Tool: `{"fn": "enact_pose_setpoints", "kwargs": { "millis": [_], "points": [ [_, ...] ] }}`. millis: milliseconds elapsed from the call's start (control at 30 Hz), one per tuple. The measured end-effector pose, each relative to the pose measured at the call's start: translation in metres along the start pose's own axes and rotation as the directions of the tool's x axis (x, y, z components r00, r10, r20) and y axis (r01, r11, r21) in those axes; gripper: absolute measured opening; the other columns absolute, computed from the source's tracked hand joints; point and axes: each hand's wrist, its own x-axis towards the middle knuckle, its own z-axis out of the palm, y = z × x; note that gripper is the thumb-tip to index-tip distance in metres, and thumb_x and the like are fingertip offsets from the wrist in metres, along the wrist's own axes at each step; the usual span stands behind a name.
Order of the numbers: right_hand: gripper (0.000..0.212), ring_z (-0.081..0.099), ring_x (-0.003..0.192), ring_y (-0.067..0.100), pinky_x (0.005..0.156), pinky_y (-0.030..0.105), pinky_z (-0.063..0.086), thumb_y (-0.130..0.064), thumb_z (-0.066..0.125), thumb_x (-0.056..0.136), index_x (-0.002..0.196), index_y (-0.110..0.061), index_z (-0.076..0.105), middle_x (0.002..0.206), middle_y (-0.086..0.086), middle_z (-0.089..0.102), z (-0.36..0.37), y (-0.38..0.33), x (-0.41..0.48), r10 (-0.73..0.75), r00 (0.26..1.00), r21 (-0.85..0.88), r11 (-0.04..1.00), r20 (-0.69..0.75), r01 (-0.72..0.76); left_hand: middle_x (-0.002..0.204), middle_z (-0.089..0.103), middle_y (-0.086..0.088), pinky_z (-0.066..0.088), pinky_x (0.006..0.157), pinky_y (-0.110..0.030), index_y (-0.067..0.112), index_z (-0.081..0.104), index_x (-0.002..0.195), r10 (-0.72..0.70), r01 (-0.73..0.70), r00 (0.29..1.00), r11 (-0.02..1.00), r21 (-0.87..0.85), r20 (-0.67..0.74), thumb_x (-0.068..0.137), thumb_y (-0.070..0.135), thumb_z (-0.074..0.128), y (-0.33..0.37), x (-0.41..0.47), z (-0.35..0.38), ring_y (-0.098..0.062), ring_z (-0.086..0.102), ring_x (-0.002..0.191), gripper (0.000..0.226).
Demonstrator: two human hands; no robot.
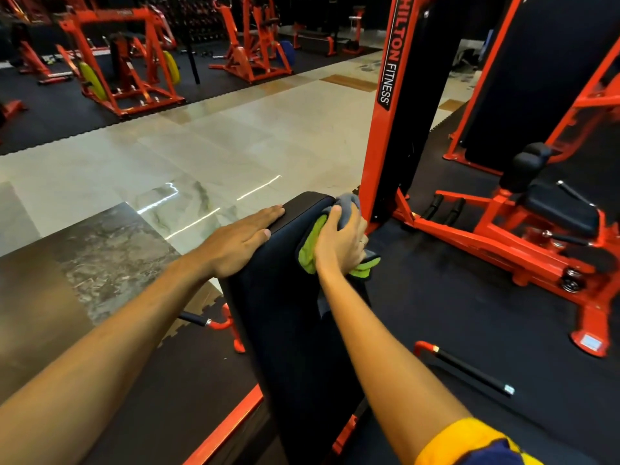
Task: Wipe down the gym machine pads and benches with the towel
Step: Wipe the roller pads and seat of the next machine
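Head view: from over the person's shoulder, both bare arms reach forward along a long black pad (pixel 288 313) that runs off toward twelve o'clock.
Left hand (pixel 241 239): lies flat on the pad's left edge at about eleven o'clock, fingers straight and together, holding nothing; it looks to be steadying the pad.
Right hand (pixel 340 243): at about one o'clock, fingers curled over the towel and pressing it against the pad's right edge near the top.
Towel (pixel 307 253): green and grey, bunched under the right hand, with green showing at the wrist side and grey past the fingertips, touching the pad.
Step in hand: I'd say the top end and right side of this pad are being wiped.
Next move: likely a drag of the towel back toward six o'clock along the pad, keeping the cloth flat under the palm so it doesn't slip off the rounded edge.
Round about: a red upright (pixel 389 95) stands just past the pad at one o'clock; another red machine's seat (pixel 560 209) sits well apart at three o'clock, seemingly yet to be wiped.
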Motion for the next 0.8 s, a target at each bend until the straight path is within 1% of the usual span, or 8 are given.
{"fn": "enact_pose_setpoints", "kwargs": {
  "millis": [100, 267, 333, 433, 500, 667, 767, 800],
  "points": [
    [0.066, 0.038, 0.145, 0.025, 0.117, 0.049, 0.029, -0.069, 0.038, 0.095, 0.152, -0.035, 0.044, 0.155, -0.010, 0.042, -0.004, 0.000, -0.054, -0.224, 0.974, 0.062, 0.973, 0.039, 0.221, 0.163, 0.016, 0.025, 0.011, 0.119, -0.015, 0.036, 0.023, 0.160, -0.002, 0.002, 1.000, 1.000, 0.003, 0.001, 0.097, 0.046, 0.022, -0.002, -0.001, 0.001, 0.009, 0.012, 0.147, 0.064],
    [0.090, 0.033, 0.150, 0.033, 0.116, 0.060, 0.034, -0.088, 0.048, 0.081, 0.157, -0.048, 0.020, 0.162, -0.003, 0.033, -0.031, 0.062, -0.055, -0.590, 0.761, -0.076, 0.775, 0.268, 0.628, 0.165, 0.017, 0.020, 0.006, 0.117, -0.011, 0.030, 0.023, 0.161, 0.027, -0.027, 1.000, 0.999, 0.028, 0.016, 0.108, 0.034, 0.028, -0.001, 0.003, 0.003, 0.008, 0.011, 0.148, 0.053],
    [0.092, 0.030, 0.152, 0.033, 0.115, 0.062, 0.035, -0.089, 0.048, 0.080, 0.157, -0.048, 0.018, 0.165, -0.004, 0.029, -0.033, 0.071, -0.032, -0.535, 0.796, -0.077, 0.815, 0.283, 0.574, 0.166, 0.016, 0.018, 0.006, 0.118, -0.013, 0.031, 0.022, 0.161, 0.023, -0.023, 1.000, 0.999, 0.043, 0.015, 0.104, 0.039, 0.024, 0.000, 0.002, 0.002, 0.007, 0.011, 0.148, 0.058],
    [0.082, 0.036, 0.148, 0.031, 0.113, 0.055, 0.037, -0.075, 0.055, 0.090, 0.159, -0.044, 0.023, 0.167, -0.010, 0.026, -0.023, 0.045, -0.036, -0.252, 0.938, 0.009, 0.966, 0.238, 0.257, 0.168, 0.018, 0.014, 0.010, 0.121, -0.017, 0.029, 0.023, 0.162, 0.027, -0.027, 1.000, 0.999, 0.038, 0.012, 0.105, 0.036, 0.026, -0.002, 0.000, 0.000, 0.000, 0.014, 0.152, 0.056],
    [0.072, 0.041, 0.144, 0.031, 0.111, 0.052, 0.038, -0.070, 0.047, 0.095, 0.159, -0.043, 0.029, 0.165, -0.011, 0.029, -0.018, 0.017, -0.063, -0.272, 0.949, 0.004, 0.962, 0.160, 0.275, 0.167, 0.021, 0.013, 0.014, 0.124, -0.022, 0.028, 0.026, 0.161, 0.023, -0.023, 1.000, 0.999, 0.028, -0.010, 0.102, 0.038, 0.025, 0.000, -0.001, 0.002, -0.002, 0.017, 0.153, 0.059],
    [0.071, 0.038, 0.149, 0.029, 0.119, 0.054, 0.031, -0.063, 0.056, 0.094, 0.157, -0.034, 0.042, 0.160, -0.001, 0.042, -0.021, 0.029, -0.125, -0.621, 0.765, 0.017, 0.778, 0.171, 0.628, 0.162, 0.035, 0.005, 0.020, 0.115, -0.010, 0.024, 0.035, 0.158, 0.010, -0.011, 0.996, 1.000, -0.016, -0.090, 0.103, 0.040, 0.022, 0.002, -0.011, 0.005, -0.004, 0.032, 0.144, 0.058],
    [0.077, 0.038, 0.149, 0.033, 0.115, 0.056, 0.035, -0.064, 0.060, 0.090, 0.156, -0.029, 0.039, 0.160, 0.005, 0.041, -0.027, 0.079, -0.118, -0.760, 0.596, -0.065, 0.602, 0.260, 0.796, 0.163, 0.036, 0.003, 0.020, 0.124, -0.025, 0.019, 0.038, 0.157, 0.054, -0.056, 0.992, 0.998, -0.018, -0.118, 0.106, 0.030, 0.025, 0.000, -0.022, 0.010, -0.008, 0.031, 0.149, 0.054],
    [0.078, 0.038, 0.148, 0.034, 0.113, 0.057, 0.037, -0.065, 0.058, 0.090, 0.156, -0.030, 0.035, 0.161, 0.005, 0.040, -0.028, 0.090, -0.113, -0.739, 0.608, -0.083, 0.614, 0.291, 0.785, 0.163, 0.036, 0.004, 0.020, 0.125, -0.029, 0.020, 0.038, 0.157, 0.054, -0.056, 0.989, 0.998, -0.011, -0.135, 0.106, 0.029, 0.027, -0.001, -0.028, 0.012, -0.009, 0.030, 0.150, 0.053]
  ]
}}
